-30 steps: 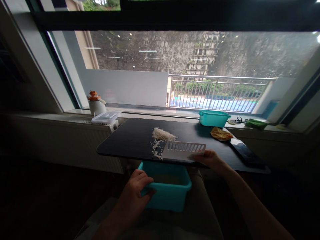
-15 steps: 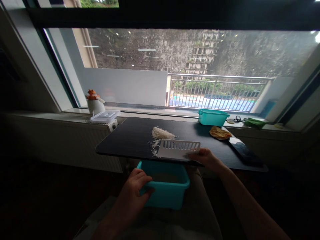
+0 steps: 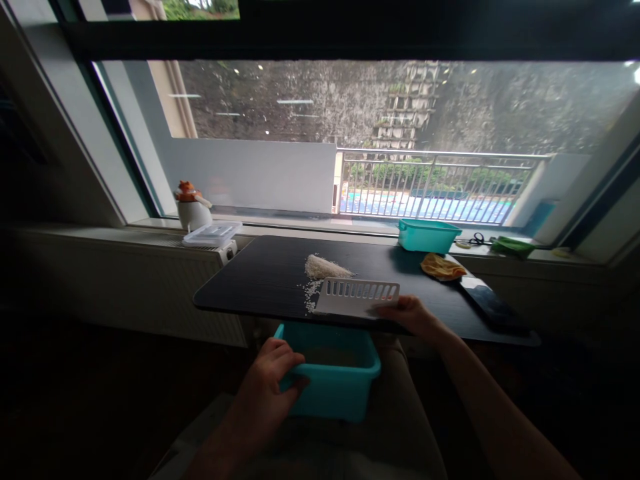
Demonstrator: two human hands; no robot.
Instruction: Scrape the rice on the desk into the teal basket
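My left hand grips the left rim of a teal plastic bin, held on my lap under the front edge of the black table. Its inside is dim, so I cannot tell what lies at the bottom. In my right hand is a flat white slotted scraper, pinched at its right end and tilted on the tabletop near the front edge. Behind and left of the scraper lies a heap of rice, with loose grains scattered down to the scraper's left end.
A second teal bin stands at the table's back right. In front of it are a yellow cloth and a dark flat object. Scissors and a green cloth lie on the sill. A clear lid rests on the radiator.
The view has shifted very slightly. Both hands, the scraper, the bin and the rice stay practically where they were.
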